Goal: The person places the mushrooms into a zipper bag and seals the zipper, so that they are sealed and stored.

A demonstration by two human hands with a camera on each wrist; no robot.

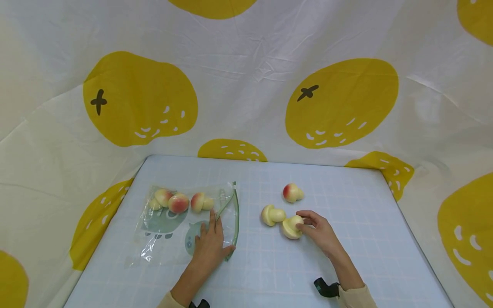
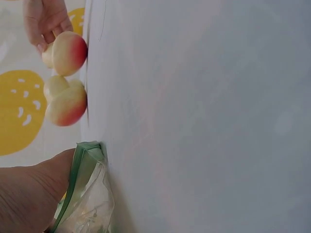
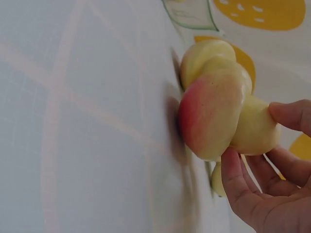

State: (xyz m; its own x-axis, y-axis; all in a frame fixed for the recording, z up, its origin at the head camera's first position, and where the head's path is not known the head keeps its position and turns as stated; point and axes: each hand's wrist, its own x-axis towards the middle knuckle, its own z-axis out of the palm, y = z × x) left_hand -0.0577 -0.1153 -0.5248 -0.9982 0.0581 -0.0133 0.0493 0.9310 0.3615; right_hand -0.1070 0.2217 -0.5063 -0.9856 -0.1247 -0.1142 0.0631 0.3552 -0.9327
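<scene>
Pinching a mushroom [image 1: 290, 231] by its stem with the right hand [image 1: 320, 234]; not showing clearly whether resting on desk [image 1: 269, 278] or lifted. Seeing second mushroom [image 1: 272, 215] at its 10 o'clock, third mushroom [image 1: 291, 193] at 12. Resting left hand [image 1: 209, 247], spread, on clear bag [image 1: 163, 222] at 9 o'clock, by its green-edged mouth [image 1: 237, 222]; seeing three more mushrooms [image 1: 179, 203] inside. Reading as pick-up step. Probably calling next for steady stem grip and wider bag mouth.

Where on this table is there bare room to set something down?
The widest free patch on the table lies between the right hand and the table's right edge; another lies between the forearms. Crowded: the left, with the bag and left hand, and around the loose toy mushrooms.
</scene>
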